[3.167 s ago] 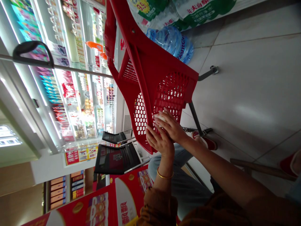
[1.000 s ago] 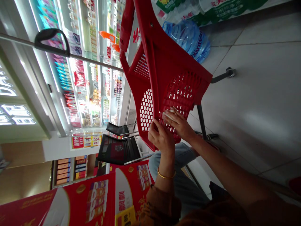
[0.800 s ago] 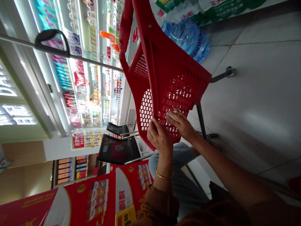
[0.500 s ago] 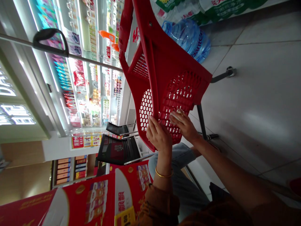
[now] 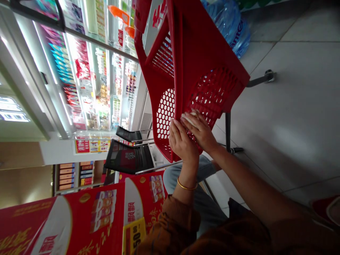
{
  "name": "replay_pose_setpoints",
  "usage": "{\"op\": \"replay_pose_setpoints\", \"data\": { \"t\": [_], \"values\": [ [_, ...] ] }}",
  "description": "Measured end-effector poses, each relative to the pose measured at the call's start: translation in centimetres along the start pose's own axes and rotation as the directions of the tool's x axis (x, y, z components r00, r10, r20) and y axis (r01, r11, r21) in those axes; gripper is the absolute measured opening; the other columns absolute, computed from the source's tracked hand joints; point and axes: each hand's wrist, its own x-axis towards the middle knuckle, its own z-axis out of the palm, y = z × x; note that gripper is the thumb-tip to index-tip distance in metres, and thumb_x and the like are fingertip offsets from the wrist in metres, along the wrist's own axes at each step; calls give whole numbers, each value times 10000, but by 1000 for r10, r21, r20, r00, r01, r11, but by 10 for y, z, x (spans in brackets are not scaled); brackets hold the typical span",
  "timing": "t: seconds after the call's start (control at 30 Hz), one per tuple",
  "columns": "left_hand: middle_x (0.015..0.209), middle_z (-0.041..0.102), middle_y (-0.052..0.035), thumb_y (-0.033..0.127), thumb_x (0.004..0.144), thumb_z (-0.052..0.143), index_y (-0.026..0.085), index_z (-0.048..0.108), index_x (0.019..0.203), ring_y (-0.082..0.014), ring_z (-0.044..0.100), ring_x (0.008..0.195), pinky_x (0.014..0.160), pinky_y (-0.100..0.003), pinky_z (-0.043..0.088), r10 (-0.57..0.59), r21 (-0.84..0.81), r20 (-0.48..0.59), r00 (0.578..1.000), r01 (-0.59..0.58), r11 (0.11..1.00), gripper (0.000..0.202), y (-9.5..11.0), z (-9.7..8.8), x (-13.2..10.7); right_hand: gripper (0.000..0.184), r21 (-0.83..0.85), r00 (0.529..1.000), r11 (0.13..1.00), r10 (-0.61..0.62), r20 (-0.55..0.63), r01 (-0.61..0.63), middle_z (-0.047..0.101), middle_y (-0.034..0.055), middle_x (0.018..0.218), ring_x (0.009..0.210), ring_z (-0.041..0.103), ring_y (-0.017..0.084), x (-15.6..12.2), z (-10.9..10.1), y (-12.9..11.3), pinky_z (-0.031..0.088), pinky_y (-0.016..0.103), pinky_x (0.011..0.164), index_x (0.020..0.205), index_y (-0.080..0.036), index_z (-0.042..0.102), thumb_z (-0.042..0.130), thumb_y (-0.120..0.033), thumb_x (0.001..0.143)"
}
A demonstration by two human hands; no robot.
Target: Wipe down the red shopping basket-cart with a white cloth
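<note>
1. My view is rolled sideways. Hands are together, just beside each other, in front of me.
2. Left hand (image 5: pixel 183 145), gold bangle (image 5: pixel 187 186) on the wrist, lies flat with fingers spread against the basket's edge; no clamp.
3. Right hand (image 5: pixel 202 132) presses a white wad (image 5: pixel 190 119) onto the mesh. Cloth or tissue, can't tell; grip unclear.
4. Red plastic shopping basket (image 5: pixel 207 39) sits directly under both hands, tilted in this view, with a hexagon mesh panel (image 5: pixel 165 118) just beside the left hand.
5. Metal frame leg (image 5: pixel 227 131) runs from the basket to the tile floor (image 5: pixel 292 124).
6. Jeans (image 5: pixel 207 209) below, brown sleeve (image 5: pixel 172 226) at the near edge.
7. Farther: water jugs (image 5: pixel 228 28), red display box (image 5: pixel 92 219), black chairs (image 5: pixel 127 157), lit store shelves (image 5: pixel 90 78).
</note>
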Motion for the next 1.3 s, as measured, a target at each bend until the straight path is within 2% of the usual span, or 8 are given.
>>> {"op": "replay_pose_setpoints", "data": {
  "t": [0.17,0.37,0.57,0.7,0.9,1.03,1.17,1.3],
  "values": [
    [1417,521,-135,206,995,337,152,424,1426,-209,457,1338,1121,-380,378,-21,46,-51,998,23,999,443,2,5,-3,544,-20,999,1000,19,-34,-20,427,-72,1491,1455,250,223,-13,5,9,252,494,1225,1489,-420,227,384,-230,1004],
    [1459,469,-145,200,988,333,150,377,1453,-227,405,1375,1140,-408,347,-35,44,-24,999,36,998,470,1,9,-6,547,-52,991,997,49,-122,-56,460,-34,1472,1387,397,204,-28,8,22,298,477,1209,1479,-412,255,435,-236,994],
    [1482,435,-145,201,984,337,151,358,1464,-236,382,1390,1150,-420,326,-33,58,-21,999,34,998,483,1,11,-8,503,-77,975,991,89,-203,-107,500,-9,1439,1385,400,219,-49,8,33,361,472,1172,1449,-400,350,465,-252,982],
    [1496,412,-150,197,980,330,157,343,1471,-242,343,1412,1166,-438,295,-54,47,11,998,54,997,493,0,13,-9,442,-79,967,987,122,-224,-143,530,28,1410,1365,428,235,-62,8,40,374,479,1158,1406,-346,450,476,-252,975],
    [1510,392,-128,166,972,317,155,316,1481,-229,337,1415,1171,-427,286,-44,61,-21,999,46,997,509,1,14,-10,398,-107,961,982,126,-245,-156,566,59,1367,1343,454,239,-75,6,49,386,480,1139,1362,-303,514,480,-238,971],
    [1507,391,-141,175,976,307,149,338,1472,-232,327,1420,1174,-443,273,-74,41,28,997,73,997,498,3,12,-10,366,-104,951,970,190,-243,-221,576,69,1349,1327,471,240,-86,7,56,388,496,1130,1335,-290,544,446,-249,985],
    [1507,390,-139,190,979,306,155,363,1461,-235,332,1417,1175,-451,270,-94,20,38,995,93,995,487,4,11,-9,361,-75,932,964,226,-283,-257,578,68,1339,1310,485,246,-84,5,53,395,512,1122,1327,-297,549,458,-266,979],
    [1506,395,-131,191,981,315,153,366,1459,-232,356,1405,1168,-438,287,-63,43,-8,998,63,997,482,4,13,-10,394,-68,926,971,196,-323,-229,565,61,1351,1309,487,242,-61,2,33,399,508,1125,1374,-318,495,420,-266,991]
  ]
}}
